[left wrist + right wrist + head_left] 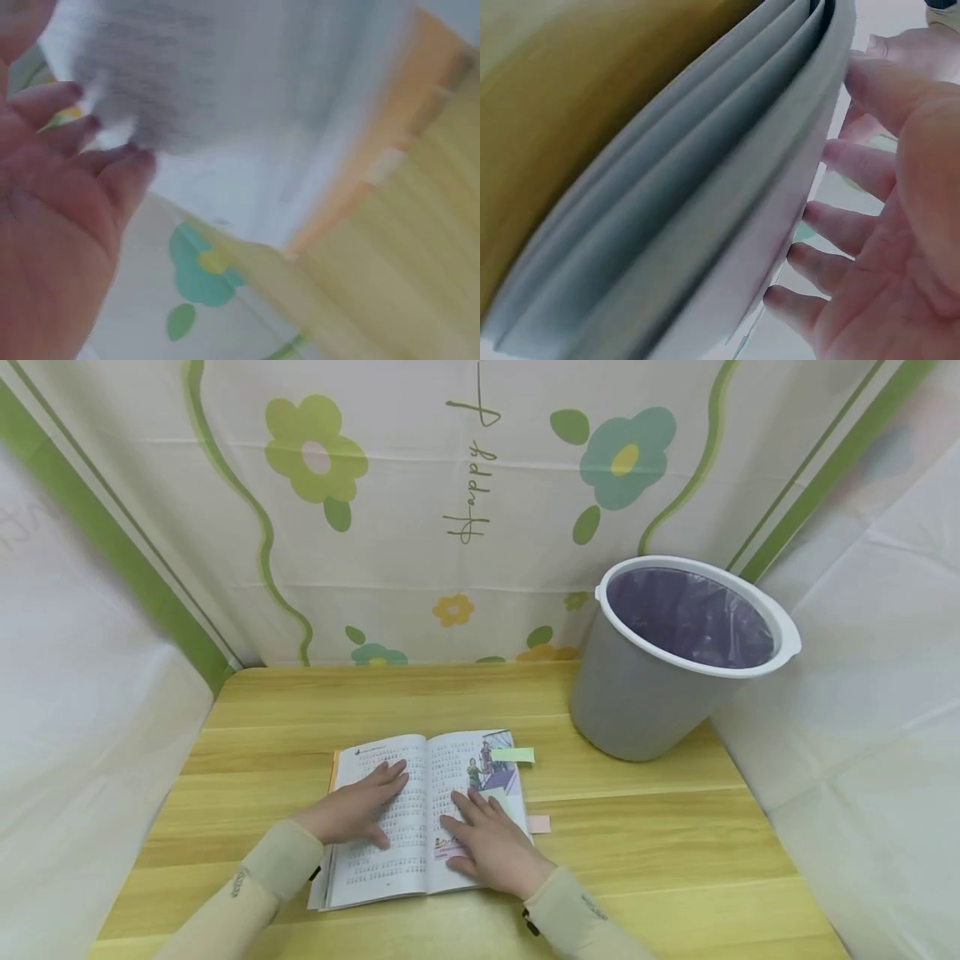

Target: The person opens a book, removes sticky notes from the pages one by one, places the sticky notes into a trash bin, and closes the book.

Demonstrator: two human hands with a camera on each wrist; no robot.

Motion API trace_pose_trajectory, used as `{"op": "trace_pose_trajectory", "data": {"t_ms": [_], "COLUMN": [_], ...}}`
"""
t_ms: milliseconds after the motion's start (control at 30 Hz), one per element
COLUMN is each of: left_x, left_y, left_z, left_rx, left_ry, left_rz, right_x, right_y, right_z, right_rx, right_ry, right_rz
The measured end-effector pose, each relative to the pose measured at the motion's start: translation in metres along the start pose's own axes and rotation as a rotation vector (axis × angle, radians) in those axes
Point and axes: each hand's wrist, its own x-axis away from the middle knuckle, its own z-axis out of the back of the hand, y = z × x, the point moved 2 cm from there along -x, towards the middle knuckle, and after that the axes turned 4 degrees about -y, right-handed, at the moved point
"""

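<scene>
Hands (351, 810) (495, 850) lie splayed on bk (401, 875), 1 per pg (450, 768).

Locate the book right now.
Head view: the book lies open on the table, lower middle, slightly left of centre, with the left hand and right hand on its pages. The bin stands beyond it, to the right.

The bare left-hand grip (352, 807) and bare right-hand grip (497, 845) lie palm down, fingers (845, 226) spread. Cream-sleeved left forearm (243, 889) and cream-sleeved right forearm (581, 917) angle inward.
</scene>
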Motion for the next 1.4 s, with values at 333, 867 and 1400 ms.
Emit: {"op": "trace_pose_trajectory", "data": {"t_ms": [333, 867, 1400], "left_x": [-0.014, -0.032, -0.045], "left_y": [0.027, 0.035, 0.041], "left_z": [-0.024, -0.051, -0.062], "left_rx": [0.022, -0.38, -0.452], "left_ry": [0.054, 0.246, 0.234], "left_rz": [0.077, -0.032, -0.028], "right_x": [0.01, 0.016, 0.02], "right_y": [0.014, 0.017, 0.03], "right_z": [-0.012, -0.021, -0.02], "right_rx": [-0.057, -0.01, -0.049], "right_ry": [-0.002, 0.003, 0.079], "right_rz": [-0.057, -0.077, -0.12]}}
